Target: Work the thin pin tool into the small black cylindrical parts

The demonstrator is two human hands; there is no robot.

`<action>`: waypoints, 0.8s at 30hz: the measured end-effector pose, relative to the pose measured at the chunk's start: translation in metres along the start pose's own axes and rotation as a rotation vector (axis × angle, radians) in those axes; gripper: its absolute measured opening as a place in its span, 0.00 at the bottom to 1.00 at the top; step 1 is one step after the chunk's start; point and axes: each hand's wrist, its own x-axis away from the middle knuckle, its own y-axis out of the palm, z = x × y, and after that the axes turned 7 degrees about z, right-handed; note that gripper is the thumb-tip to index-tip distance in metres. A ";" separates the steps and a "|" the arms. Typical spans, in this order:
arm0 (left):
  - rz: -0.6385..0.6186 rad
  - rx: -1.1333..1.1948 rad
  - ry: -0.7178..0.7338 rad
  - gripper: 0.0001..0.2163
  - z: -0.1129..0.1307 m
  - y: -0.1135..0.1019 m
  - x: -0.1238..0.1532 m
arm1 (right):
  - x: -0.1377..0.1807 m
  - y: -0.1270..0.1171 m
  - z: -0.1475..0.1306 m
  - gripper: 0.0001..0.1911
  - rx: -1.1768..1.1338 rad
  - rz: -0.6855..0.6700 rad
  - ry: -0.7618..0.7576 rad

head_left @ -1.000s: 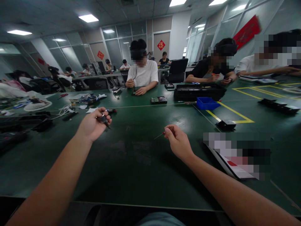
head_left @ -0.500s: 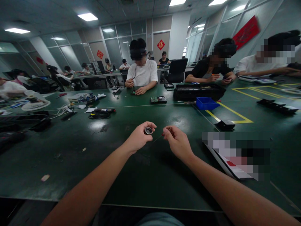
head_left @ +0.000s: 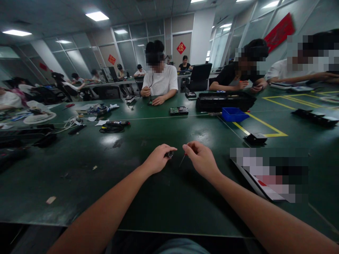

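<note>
My left hand [head_left: 158, 159] is closed round a small round metal part [head_left: 170, 154], which peeks out between thumb and fingers just above the green table [head_left: 127, 176]. My right hand [head_left: 201, 158] pinches a thin screwdriver [head_left: 182, 159] with a red handle; its shaft points down and left toward the part. The two hands are close together near the table's middle, a short gap between them.
A black cable bundle [head_left: 112, 127] lies far left. A blue bin [head_left: 233, 114], a long black case [head_left: 224, 101] and a circuit board [head_left: 179, 110] sit further back. A flat white-edged panel [head_left: 254, 181] lies at right. Several people work across the table.
My left hand came from the far left beside the cables to meet my right hand at the centre, carrying the round part. Both hands have since dropped slightly toward the table.
</note>
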 end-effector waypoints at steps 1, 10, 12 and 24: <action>0.015 0.006 -0.026 0.21 0.000 0.000 0.000 | 0.000 0.000 0.001 0.16 -0.039 0.004 0.013; 0.119 0.031 -0.109 0.15 -0.004 -0.002 -0.002 | -0.003 0.000 -0.002 0.15 -0.287 0.139 0.074; 0.121 0.033 -0.103 0.16 -0.004 -0.002 -0.002 | -0.004 0.000 -0.001 0.14 -0.287 0.115 0.078; 0.115 0.054 -0.057 0.17 -0.002 -0.004 -0.001 | -0.007 0.002 0.010 0.14 -0.281 0.124 0.095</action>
